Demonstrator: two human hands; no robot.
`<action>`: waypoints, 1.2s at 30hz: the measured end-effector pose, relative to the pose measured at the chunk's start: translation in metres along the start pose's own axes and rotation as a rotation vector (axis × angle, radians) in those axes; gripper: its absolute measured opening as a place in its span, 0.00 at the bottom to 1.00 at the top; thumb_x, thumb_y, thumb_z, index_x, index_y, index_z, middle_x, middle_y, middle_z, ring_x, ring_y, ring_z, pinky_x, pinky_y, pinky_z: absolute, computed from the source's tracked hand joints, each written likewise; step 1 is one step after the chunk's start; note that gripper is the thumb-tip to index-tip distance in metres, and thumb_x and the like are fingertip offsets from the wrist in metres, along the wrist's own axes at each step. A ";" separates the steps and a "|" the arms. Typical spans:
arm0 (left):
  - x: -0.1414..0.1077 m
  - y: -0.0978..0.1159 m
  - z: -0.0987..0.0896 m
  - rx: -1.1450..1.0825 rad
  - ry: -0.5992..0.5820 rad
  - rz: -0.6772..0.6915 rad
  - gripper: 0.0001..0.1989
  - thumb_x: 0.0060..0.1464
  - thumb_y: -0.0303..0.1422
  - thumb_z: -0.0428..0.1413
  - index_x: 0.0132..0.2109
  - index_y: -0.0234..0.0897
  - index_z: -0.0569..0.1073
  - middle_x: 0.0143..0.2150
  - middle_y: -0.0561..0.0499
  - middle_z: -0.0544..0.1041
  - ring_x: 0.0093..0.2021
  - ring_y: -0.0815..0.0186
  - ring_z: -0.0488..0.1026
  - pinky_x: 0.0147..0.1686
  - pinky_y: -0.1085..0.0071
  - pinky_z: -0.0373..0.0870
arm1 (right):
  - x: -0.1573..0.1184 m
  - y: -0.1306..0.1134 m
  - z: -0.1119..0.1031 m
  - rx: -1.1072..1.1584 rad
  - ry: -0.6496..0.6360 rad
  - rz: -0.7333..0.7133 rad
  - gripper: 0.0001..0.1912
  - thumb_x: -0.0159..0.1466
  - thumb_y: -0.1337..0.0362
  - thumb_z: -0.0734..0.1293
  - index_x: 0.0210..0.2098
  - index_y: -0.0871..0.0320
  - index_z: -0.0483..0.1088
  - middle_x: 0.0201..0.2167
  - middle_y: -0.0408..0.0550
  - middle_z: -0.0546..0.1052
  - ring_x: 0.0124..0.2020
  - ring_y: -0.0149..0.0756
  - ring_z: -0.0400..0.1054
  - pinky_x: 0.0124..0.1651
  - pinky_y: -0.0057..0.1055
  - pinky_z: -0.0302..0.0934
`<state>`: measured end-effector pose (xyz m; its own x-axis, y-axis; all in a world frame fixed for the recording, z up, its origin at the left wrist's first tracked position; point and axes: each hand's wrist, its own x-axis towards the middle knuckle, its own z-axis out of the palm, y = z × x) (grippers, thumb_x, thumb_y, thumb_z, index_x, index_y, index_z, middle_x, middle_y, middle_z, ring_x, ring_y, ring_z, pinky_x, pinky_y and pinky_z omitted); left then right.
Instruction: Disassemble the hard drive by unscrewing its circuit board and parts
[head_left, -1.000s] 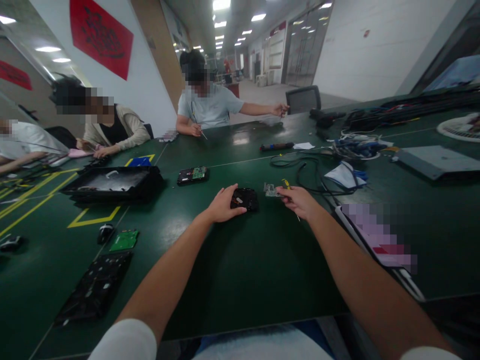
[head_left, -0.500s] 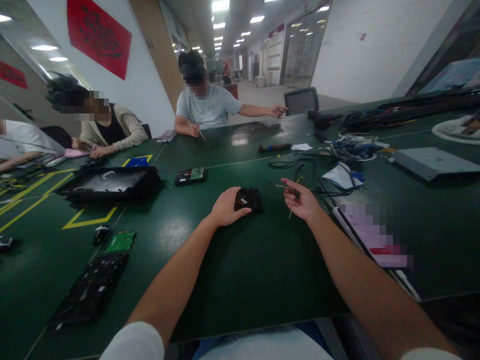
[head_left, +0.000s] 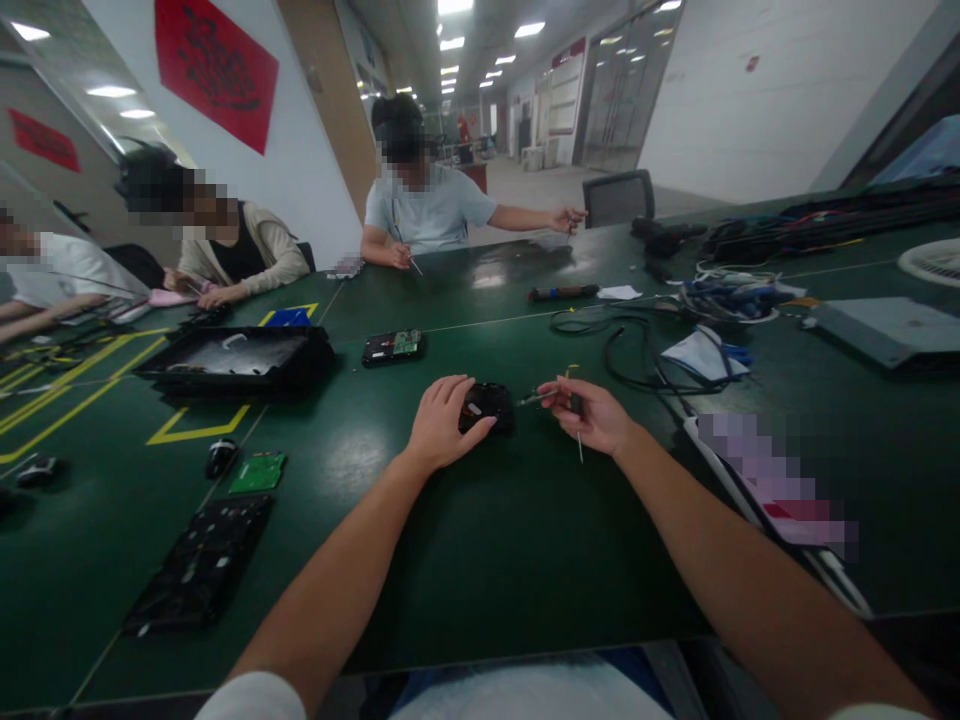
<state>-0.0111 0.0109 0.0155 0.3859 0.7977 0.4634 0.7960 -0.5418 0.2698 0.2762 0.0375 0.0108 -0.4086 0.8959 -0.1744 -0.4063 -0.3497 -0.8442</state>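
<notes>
My left hand point(head_left: 444, 425) grips the left side of a small black device point(head_left: 491, 405) lying on the green table point(head_left: 517, 560); its thumb rests along the near edge. Just right of the device, my right hand point(head_left: 589, 412) has its fingers closed around thin metal tools. One slim tip point(head_left: 532, 396) points left toward the device, and a thin shaft point(head_left: 580, 446) sticks out below the fingers. A similar black device with a green circuit board point(head_left: 394, 346) lies farther off to the left.
At left are a large black tray point(head_left: 232, 358), a green board point(head_left: 259, 472), a mouse point(head_left: 221, 458) and a black panel point(head_left: 199, 565). Cables, a cloth point(head_left: 701, 354), a grey metal box point(head_left: 885, 330) and a tablet point(head_left: 776, 490) lie right. People sit across the table.
The camera view has shifted, so the surroundings sit slightly farther right. My right hand has moved left, nearer the black device, with the tools in it. My left hand still holds the device.
</notes>
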 end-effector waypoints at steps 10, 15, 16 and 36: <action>-0.011 0.068 0.022 -0.131 0.163 0.162 0.17 0.74 0.41 0.49 0.55 0.40 0.80 0.43 0.43 0.83 0.41 0.60 0.81 0.42 0.64 0.78 | -0.007 0.015 0.021 -0.070 -0.201 0.064 0.17 0.56 0.54 0.80 0.38 0.60 0.81 0.26 0.43 0.78 0.16 0.20 0.55 0.15 0.19 0.40; -0.008 0.050 0.018 -0.288 0.384 -0.141 0.12 0.73 0.38 0.51 0.48 0.39 0.76 0.43 0.44 0.82 0.43 0.60 0.80 0.47 0.62 0.78 | 0.000 0.016 0.017 0.019 -0.042 0.020 0.18 0.57 0.60 0.79 0.45 0.59 0.82 0.27 0.41 0.76 0.20 0.21 0.58 0.17 0.19 0.45; -0.008 0.047 0.018 -0.323 0.423 -0.221 0.11 0.72 0.38 0.51 0.49 0.39 0.75 0.42 0.45 0.82 0.42 0.60 0.80 0.45 0.63 0.77 | 0.001 0.016 0.016 0.008 -0.002 0.018 0.16 0.57 0.63 0.79 0.44 0.59 0.82 0.28 0.43 0.78 0.21 0.22 0.61 0.17 0.18 0.48; -0.008 0.046 0.030 -0.562 0.343 -0.275 0.11 0.66 0.42 0.60 0.46 0.40 0.72 0.37 0.50 0.80 0.33 0.65 0.80 0.35 0.68 0.77 | 0.000 0.025 0.029 -0.072 0.017 -0.051 0.21 0.54 0.58 0.84 0.40 0.57 0.75 0.39 0.48 0.83 0.31 0.29 0.76 0.28 0.23 0.66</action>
<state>0.0367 -0.0126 -0.0011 -0.0362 0.8469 0.5305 0.4469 -0.4610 0.7666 0.2421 0.0205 0.0048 -0.3748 0.9167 -0.1385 -0.3659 -0.2836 -0.8864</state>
